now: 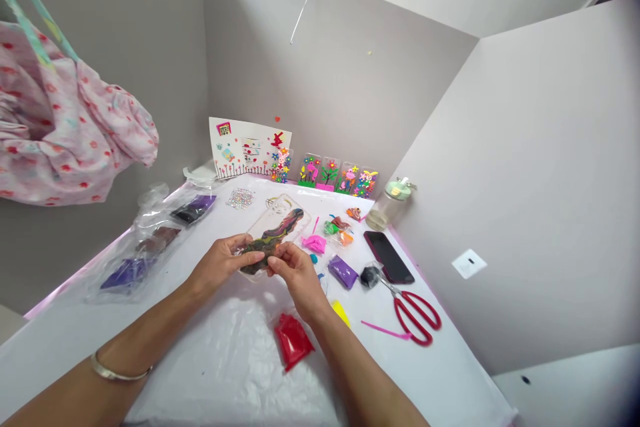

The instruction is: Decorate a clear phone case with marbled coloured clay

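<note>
A clear phone case (301, 201) is held tilted above the table, between my two hands. A wavy band of swirled dark, yellow and pinkish clay (280, 230) runs along its face. My left hand (223, 270) grips the lower left side, its thumb lying over the clay. With fingers bent, my right hand (299, 277) pinches the lower right part of the case, its thumb and index finger close to the left thumb. What lies under the fingertips is hidden. Nearest the right forearm, a red clay packet (293, 341) rests on the white table cover (220, 360).
On the right lie a purple packet (343, 271), black clay (370, 276), red-handled scissors (417, 317), a pink tool (385, 329), a phone (389, 257) and a bottle (391, 203). Bagged clay packets (135, 267) lie left. Decorated cases (330, 175) lean at the back.
</note>
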Demonstrator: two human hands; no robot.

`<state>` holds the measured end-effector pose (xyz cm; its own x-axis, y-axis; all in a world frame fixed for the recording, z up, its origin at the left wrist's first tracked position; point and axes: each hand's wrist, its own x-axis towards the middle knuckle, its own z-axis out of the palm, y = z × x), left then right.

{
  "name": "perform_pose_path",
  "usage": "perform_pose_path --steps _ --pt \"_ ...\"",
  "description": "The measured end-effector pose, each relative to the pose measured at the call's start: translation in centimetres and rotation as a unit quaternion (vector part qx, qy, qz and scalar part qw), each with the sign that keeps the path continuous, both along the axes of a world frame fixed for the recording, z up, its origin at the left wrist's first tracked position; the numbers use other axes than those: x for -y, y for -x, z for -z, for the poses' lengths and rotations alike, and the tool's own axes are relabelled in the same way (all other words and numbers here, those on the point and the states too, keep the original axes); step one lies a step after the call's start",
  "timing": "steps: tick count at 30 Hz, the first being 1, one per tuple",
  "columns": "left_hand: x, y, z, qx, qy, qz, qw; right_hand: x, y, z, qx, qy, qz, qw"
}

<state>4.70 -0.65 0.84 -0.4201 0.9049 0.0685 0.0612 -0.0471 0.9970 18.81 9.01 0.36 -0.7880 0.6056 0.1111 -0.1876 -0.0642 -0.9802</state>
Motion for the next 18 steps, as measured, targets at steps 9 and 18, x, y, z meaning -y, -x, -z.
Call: perform_pose_path --steps 9,18 --pt "-0.3 -0.5 0.1 0.051 -0.005 0.001 0.999 0.0 0.1 0.0 -0.017 -0.009 0.009 1.0" --pt "-0.4 -0.2 1.1 0.04 -0.006 -0.03 0.999 0.1 0.3 0.3 -0.021 -0.009 0.01 1.0"
